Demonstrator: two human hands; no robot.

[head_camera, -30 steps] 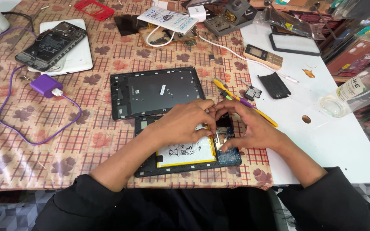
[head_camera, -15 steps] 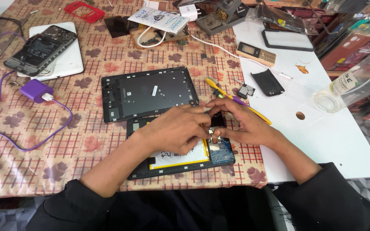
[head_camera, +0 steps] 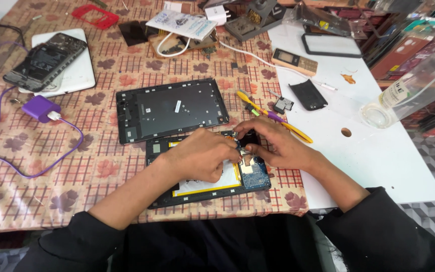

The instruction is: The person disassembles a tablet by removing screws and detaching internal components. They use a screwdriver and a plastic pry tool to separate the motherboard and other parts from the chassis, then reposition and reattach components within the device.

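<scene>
An opened tablet (head_camera: 212, 194) lies near the table's front edge, with its white battery and blue circuit board (head_camera: 256, 176) showing. My left hand (head_camera: 202, 153) rests over the battery, fingers bent toward the board's top. My right hand (head_camera: 278, 143) meets it there, fingertips pinched at a small part by the dark camera area (head_camera: 251, 137). Whether either hand grips something is hidden by the fingers. The tablet's dark back cover (head_camera: 169, 108) lies just beyond, inner side up.
A yellow and purple tool (head_camera: 278, 121) lies right of the cover. A purple charger (head_camera: 40, 108) with cable and an opened phone (head_camera: 46, 58) on a white tablet are at left. A clear bottle (head_camera: 409, 88), black cover (head_camera: 308, 94) and keypad phone (head_camera: 294, 61) sit on the white board.
Both hands stay together at the tablet's upper right, with only small finger shifts. The view has moved slightly, so the table appears shifted.
</scene>
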